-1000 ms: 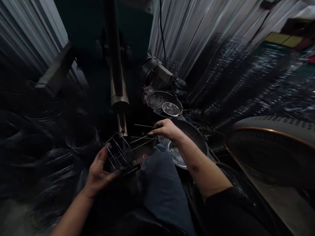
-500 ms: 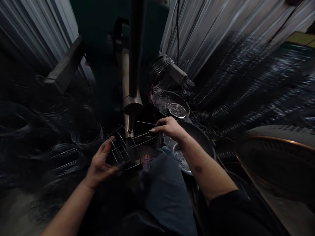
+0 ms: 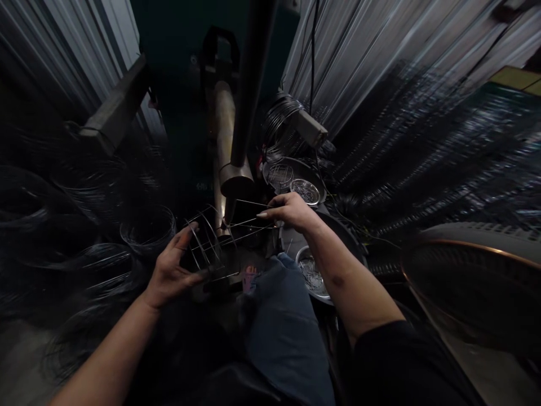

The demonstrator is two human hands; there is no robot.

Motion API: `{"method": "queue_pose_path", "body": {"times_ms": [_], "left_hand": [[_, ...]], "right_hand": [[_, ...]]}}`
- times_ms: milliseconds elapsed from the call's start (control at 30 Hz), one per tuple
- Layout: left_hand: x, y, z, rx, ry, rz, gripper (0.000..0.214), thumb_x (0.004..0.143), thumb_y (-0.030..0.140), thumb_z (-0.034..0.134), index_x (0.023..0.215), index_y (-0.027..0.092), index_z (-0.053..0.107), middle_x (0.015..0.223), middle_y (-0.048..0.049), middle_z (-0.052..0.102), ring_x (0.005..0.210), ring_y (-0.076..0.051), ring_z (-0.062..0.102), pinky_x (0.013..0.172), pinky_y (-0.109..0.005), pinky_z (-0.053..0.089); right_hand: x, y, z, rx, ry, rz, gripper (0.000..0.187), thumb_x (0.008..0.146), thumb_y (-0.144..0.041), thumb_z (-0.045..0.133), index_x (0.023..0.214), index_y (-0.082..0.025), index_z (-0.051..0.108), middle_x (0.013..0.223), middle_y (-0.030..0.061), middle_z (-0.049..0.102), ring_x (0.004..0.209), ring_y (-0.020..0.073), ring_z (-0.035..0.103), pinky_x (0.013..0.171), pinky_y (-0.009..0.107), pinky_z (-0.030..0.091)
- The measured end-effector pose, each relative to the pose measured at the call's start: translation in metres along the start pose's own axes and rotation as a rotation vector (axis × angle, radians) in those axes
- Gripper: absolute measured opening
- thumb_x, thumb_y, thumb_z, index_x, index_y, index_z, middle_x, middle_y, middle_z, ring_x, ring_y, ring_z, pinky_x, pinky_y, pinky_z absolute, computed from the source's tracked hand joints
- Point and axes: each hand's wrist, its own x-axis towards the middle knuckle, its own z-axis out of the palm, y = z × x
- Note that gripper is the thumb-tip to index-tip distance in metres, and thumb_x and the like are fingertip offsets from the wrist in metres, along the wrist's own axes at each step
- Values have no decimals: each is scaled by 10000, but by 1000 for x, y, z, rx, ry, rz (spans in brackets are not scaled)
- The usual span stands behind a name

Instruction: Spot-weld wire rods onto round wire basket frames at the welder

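Observation:
My left hand [image 3: 173, 268] grips the ringed end of a wire frame [image 3: 205, 243], its fingers and thumb around the curved wires. The frame has bent hoops joined by long straight wires that run rightward. My right hand [image 3: 293, 211] is closed in a pinch on a thin metal wire [image 3: 252, 202] at the frame's right side; the exact grip point is partly hidden by the fingers. Between my hands, the lower tip of a metal electrode-like arm [image 3: 222, 225] meets the frame's wires, with a bright spot there. Above it juts a thick cylindrical bar [image 3: 237, 179].
Right of my leg stands a metal bowl [image 3: 313, 273] of short wire pieces, with a second bowl [image 3: 306, 192] behind it on a dark tray. A wire coil [image 3: 279, 127] hangs beyond. Wire baskets [image 3: 147, 231] crowd the left; a large fan [image 3: 473, 282] stands right.
The wire frame has risen slightly against the arm's tip, and my right hand has moved up a little. A bright spot now shows at the tip. Both hands keep their hold.

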Motion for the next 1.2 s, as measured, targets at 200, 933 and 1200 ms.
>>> {"method": "queue_pose_path", "body": {"times_ms": [200, 933, 1200], "left_hand": [[5, 2, 2, -42, 21, -24, 938, 631, 404, 803, 1445, 303, 348, 1419, -62, 467, 1271, -325, 473, 1097, -491, 376], [9, -2, 4, -174, -11, -136, 934, 585, 417, 834, 1408, 312, 405, 1403, -67, 486, 1265, -305, 486, 1101, -497, 364], [9, -5, 4, -223, -11, -93, 904, 593, 344, 839, 1396, 286, 427, 1384, -92, 502, 1248, -315, 501, 1090, -514, 375]], "right_hand": [[6, 0, 0, -14, 5, -21, 377, 504, -454, 819, 649, -135, 680, 514, -31, 534, 502, 92, 459, 498, 240, 356], [9, 3, -1, 40, -3, -3, 403, 494, -451, 833, 671, -121, 684, 545, -6, 581, 510, 108, 511, 506, 238, 398], [11, 7, 0, 42, -5, -22, 357, 515, -437, 815, 655, -140, 674, 535, -22, 561, 522, 104, 495, 518, 239, 392]]}}
